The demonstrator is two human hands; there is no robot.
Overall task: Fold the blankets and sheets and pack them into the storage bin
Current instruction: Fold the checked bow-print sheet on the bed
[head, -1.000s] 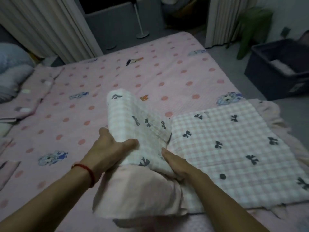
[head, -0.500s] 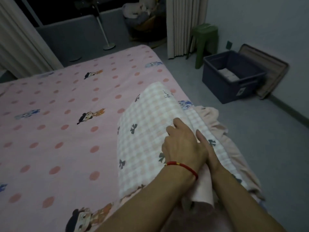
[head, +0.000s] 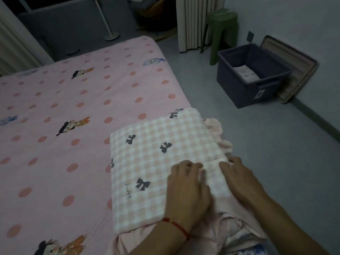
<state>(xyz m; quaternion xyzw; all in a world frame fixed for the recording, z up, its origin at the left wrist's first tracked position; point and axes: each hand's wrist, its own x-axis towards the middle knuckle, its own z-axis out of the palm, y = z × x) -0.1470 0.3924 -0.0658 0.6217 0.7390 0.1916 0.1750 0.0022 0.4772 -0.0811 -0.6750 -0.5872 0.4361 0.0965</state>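
Note:
A pink-and-white checked blanket (head: 156, 162) with black bows lies folded in a thick rectangle at the right edge of the bed. Its pink frilled border (head: 219, 133) sticks out on the right. My left hand (head: 185, 190), a red string on its wrist, lies flat on the blanket's near right part. My right hand (head: 239, 177) presses down on the blanket's right edge, fingers spread. On the floor at the right stands the dark blue storage bin (head: 237, 89), open, with a folded pale cloth (head: 246, 73) inside.
The bed carries a pink dotted sheet (head: 73, 116) with cartoon figures. The bin's lid (head: 294, 70) leans on the wall behind the bin. A green stool (head: 220, 30) and a curtain (head: 195, 21) stand beyond it. Grey floor lies between bed and bin.
The blanket's left half was lifted and folded over to the right. It now lies flat as a thicker stack, with both hands resting on top. The view swung right toward the bin.

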